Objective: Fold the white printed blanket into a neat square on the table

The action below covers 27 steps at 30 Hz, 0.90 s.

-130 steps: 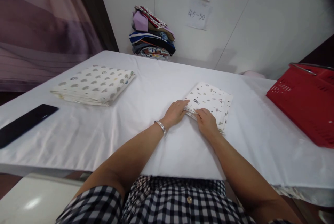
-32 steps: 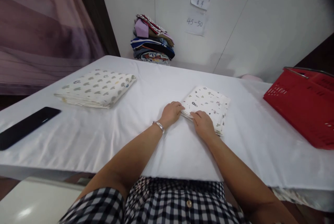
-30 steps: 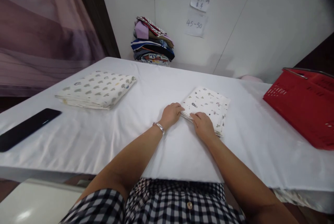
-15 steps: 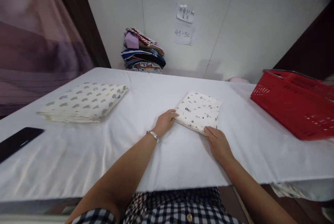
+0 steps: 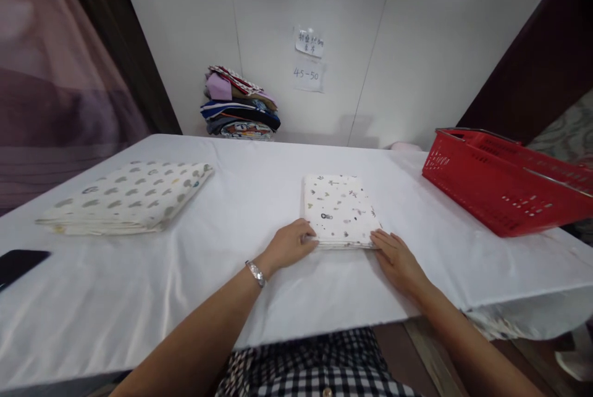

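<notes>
A folded white cloth [image 5: 340, 208] with small printed figures and plants lies on the white-covered table in front of me, its near edge facing me squarely. With thumb and fingers, my left hand [image 5: 290, 242] pinches its near left corner; a silver bracelet circles that wrist. At the near right corner, my right hand [image 5: 399, 259] grips the edge, fingers on top and thumb partly hidden. Several layers show along the cloth's near edge. To the left lies a larger folded cloth [image 5: 134, 193], white with grey-green cloud-like shapes, touched by neither hand.
A red plastic basket [image 5: 491, 187] with metal handles stands on the table's right side. Toward the back, a stack of folded fabrics [image 5: 241, 104] rests against the wall. A black phone [image 5: 21, 266] lies at the left edge. Paper signs [image 5: 308, 57] hang on the wall.
The folded cloth has turned from a slanted position to lie square to me, both hands moving with it at its near corners. The camera view has shifted slightly right and up.
</notes>
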Available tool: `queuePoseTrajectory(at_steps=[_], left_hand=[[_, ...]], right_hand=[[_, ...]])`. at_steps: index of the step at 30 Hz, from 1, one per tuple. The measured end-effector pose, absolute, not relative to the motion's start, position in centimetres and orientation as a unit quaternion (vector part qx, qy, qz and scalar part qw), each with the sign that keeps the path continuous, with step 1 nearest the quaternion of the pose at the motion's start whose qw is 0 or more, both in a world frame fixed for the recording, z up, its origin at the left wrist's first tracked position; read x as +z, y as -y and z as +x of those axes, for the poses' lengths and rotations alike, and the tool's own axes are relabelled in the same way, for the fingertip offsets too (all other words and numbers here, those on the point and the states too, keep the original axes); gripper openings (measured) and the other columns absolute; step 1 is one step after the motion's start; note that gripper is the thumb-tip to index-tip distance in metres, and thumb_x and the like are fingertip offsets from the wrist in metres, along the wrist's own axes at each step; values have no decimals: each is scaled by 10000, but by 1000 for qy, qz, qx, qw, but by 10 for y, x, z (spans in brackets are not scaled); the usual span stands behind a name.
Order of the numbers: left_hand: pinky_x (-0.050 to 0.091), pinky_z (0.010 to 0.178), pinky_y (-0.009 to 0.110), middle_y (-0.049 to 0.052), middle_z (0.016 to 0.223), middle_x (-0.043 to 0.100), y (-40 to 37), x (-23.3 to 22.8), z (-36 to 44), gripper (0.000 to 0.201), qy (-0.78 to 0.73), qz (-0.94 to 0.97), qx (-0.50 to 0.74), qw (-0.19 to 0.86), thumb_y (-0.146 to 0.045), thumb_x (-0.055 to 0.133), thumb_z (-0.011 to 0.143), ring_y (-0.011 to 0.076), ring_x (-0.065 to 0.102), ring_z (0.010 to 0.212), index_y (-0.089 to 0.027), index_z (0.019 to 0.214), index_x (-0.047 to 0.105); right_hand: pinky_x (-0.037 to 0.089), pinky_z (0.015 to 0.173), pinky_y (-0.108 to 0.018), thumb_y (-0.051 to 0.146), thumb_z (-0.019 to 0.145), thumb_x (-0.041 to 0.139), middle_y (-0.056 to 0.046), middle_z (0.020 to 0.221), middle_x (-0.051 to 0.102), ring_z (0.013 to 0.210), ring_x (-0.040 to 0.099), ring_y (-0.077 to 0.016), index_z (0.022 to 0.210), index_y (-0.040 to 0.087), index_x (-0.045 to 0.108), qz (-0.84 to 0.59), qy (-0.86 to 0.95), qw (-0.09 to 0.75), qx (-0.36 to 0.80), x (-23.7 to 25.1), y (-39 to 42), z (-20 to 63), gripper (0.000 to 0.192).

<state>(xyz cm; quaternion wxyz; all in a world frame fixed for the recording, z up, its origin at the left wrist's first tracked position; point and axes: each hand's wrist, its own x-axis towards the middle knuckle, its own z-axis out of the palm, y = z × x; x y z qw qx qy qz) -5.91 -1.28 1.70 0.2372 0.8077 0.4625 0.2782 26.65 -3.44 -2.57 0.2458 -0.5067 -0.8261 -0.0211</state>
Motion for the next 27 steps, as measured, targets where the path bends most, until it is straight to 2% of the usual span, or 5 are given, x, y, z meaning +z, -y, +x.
queuePoseTrajectory(at_steps=[3, 7, 11, 16, 27], left_hand=[[480, 742, 313, 26, 926, 619, 2, 21, -54, 239, -458, 804, 325, 198, -384, 477, 867, 168, 572, 837, -217, 840, 645], [429, 940, 401, 77, 1172, 594, -15, 24, -27, 275, -421, 838, 320, 133, -385, 461, 891, 220, 520, 1110, -211, 1002, 643], [301, 1069, 440, 116, 1381, 452, -35, 29, 7, 403, -420, 870, 233, 107, -423, 461, 886, 251, 361, 1304, -181, 1192, 558], [180, 1098, 528, 127, 1491, 284, -60, 21, 30, 542, -448, 879, 124, 101, -498, 440, 868, 307, 208, 1379, -179, 1305, 451], [144, 1110, 508, 111, 1487, 301, -64, 6, 28, 580, -452, 883, 105, 74, -544, 293, 906, 286, 202, 1384, -198, 1360, 389]], right_hand=[[417, 980, -450, 312, 863, 466, -62, 1138, 664, 1098, 587, -226, 1077, 230, 657, -537, 780, 316, 51, -16, 21, 264, 299], [493, 810, -343, 324, 836, 452, -64, 1020, 696, 946, 631, -206, 946, 212, 684, -602, 693, 388, 79, 2, -21, 263, 281], [454, 734, -298, 314, 836, 445, -50, 920, 693, 814, 614, -180, 856, 203, 681, -667, 678, 303, 56, 17, -62, 248, 262], [390, 643, -278, 385, 860, 460, -87, 896, 678, 810, 602, -192, 860, 175, 650, -741, 646, 179, 40, 23, -87, 228, 283], [373, 638, -285, 412, 833, 493, -98, 952, 668, 857, 603, -214, 920, 168, 602, -760, 618, 176, 97, 17, -105, 230, 281]])
